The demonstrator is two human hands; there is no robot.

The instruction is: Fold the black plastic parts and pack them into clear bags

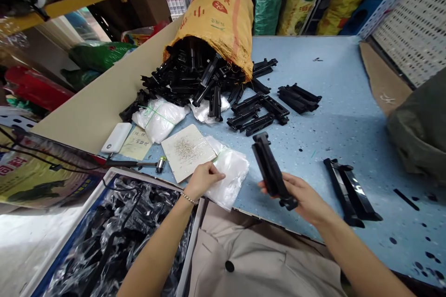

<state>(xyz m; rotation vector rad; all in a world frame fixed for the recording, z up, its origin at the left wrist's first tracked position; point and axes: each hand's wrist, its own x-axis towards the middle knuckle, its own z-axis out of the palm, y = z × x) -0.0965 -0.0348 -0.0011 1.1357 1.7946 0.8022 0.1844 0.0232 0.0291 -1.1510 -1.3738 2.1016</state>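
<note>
My right hand (301, 192) grips a black plastic bracket-like part (272, 167), held tilted above the front of the table; it looks like a pair of long pieces side by side. On the left, my left hand (202, 180) has its thumb and fingers pinched at the edge of a stack of clear plastic bags (232, 171). A pale square board (186, 151) strewn with tiny metallic bits lies just beyond that hand. Two more black parts (350, 190) rest on the blue table (334, 134) to the right.
An orange woven sack (223, 14) spills a heap of black parts (188, 74) at the back. White bag bundles (160, 118), a white power bank (117, 138) and a hammer-like tool (160, 164) lie left. Below stands a crate (198, 227) of bagged parts.
</note>
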